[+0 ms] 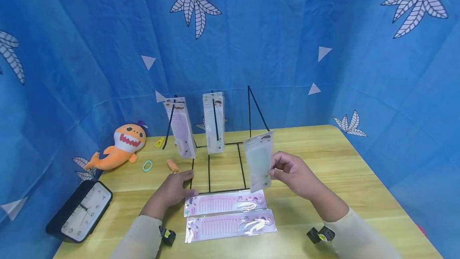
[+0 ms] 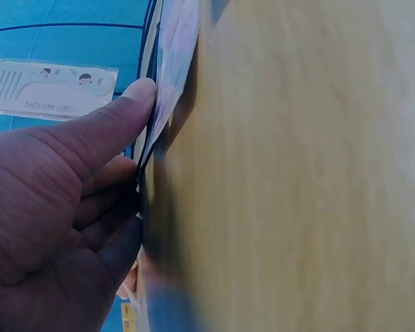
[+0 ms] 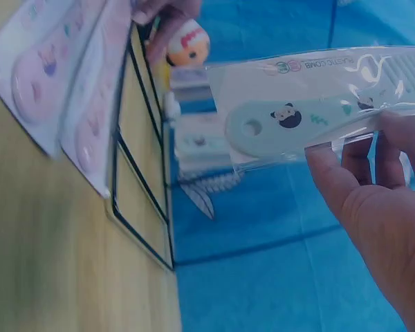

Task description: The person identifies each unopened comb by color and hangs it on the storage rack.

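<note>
- Checking grips. What's held, & where?
- Pale green comb pack (image 1: 259, 163) is pinched by R hand (image 1: 296, 175) at its lower R edge, held up by near R corner of wire rack (image 1: 241, 165).
- & L hand (image 1: 170, 191)?
- Rested on rack's near L corner; fingers aren't seen wrapped round anything, no pack is held.
- Key relation?
- Pack's set L of R grip, long axis approx. upright, slightly tilted. R hook (image 1: 258, 108) is seen ending at pack's top edge; R hand's the nearer one. Whether they're touching can't be told.
- Other packs?
- 2 pink comb packs (image 1: 230, 227) are laid flat betw. rack & near edge of table (image 1: 366, 187), lengthwise L-R.
</note>
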The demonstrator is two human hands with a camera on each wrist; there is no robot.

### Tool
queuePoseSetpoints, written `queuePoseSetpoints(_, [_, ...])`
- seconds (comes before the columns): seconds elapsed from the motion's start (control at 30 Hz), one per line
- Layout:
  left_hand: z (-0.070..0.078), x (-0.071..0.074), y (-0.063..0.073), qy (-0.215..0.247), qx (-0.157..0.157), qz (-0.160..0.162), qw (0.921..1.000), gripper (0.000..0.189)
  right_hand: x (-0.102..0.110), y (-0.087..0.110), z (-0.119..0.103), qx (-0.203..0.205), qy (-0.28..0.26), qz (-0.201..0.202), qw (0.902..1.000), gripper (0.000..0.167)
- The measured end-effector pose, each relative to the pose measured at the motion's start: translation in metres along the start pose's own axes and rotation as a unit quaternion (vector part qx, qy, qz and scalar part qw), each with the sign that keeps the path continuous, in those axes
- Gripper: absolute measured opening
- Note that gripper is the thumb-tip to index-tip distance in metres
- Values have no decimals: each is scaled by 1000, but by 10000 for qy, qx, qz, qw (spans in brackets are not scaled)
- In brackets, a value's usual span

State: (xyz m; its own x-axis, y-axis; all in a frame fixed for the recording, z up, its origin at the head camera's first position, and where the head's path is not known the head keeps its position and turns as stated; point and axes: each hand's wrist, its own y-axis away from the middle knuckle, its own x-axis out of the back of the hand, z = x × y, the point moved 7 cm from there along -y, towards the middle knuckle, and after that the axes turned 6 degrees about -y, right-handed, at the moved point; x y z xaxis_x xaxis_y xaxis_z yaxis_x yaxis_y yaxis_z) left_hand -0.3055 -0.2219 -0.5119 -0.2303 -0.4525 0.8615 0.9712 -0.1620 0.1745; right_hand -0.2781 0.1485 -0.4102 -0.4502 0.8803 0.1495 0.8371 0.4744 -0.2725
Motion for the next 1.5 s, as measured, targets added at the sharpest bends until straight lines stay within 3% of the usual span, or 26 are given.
queuePoseSetpoints(0.27, [0,0,-1,-93,-43,12,9999,72,-43,-13,23,-563,170,-197,9981,11])
queuePoseSetpoints(0.53, [1,0,0,0,-28,35,10000,72,-65,-25,30,-534,98,-99,9985,9])
queuePoseSetpoints(1.13, [1,-1,-1,-61,-62,8,10000,72,-74,-35,42,-916,-55,332,9952,6])
queuePoseSetpoints(1.5, [-1,-1,-2,-100,-148,62,9998,72,-71,-56,45,-1278,81,1107,9856,8])
